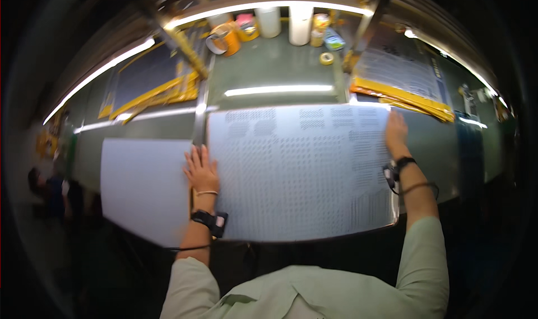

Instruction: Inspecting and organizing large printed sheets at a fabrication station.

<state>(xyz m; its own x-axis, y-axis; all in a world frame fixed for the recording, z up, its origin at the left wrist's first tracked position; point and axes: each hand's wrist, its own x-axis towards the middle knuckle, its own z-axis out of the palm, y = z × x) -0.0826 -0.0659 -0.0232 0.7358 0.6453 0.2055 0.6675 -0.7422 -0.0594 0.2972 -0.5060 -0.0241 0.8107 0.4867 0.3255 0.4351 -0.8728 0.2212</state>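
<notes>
A large pale sheet with rows of small dark printed marks lies flat in front of me, its near edge close to my body. My left hand rests with spread fingers at its left edge, by the narrow gap beside a plain white sheet. At the printed sheet's far right corner is my right hand, slightly blurred, with fingers stretched along the edge. Neither hand grasps anything that I can see. Each wrist wears a dark strapped device.
Flat stacks in clear wrapping with yellow edges lie at the far left and far right. Orange tape rolls, white cylinders and a small yellow roll stand at the back. Metal posts flank the middle. Another person sits far left.
</notes>
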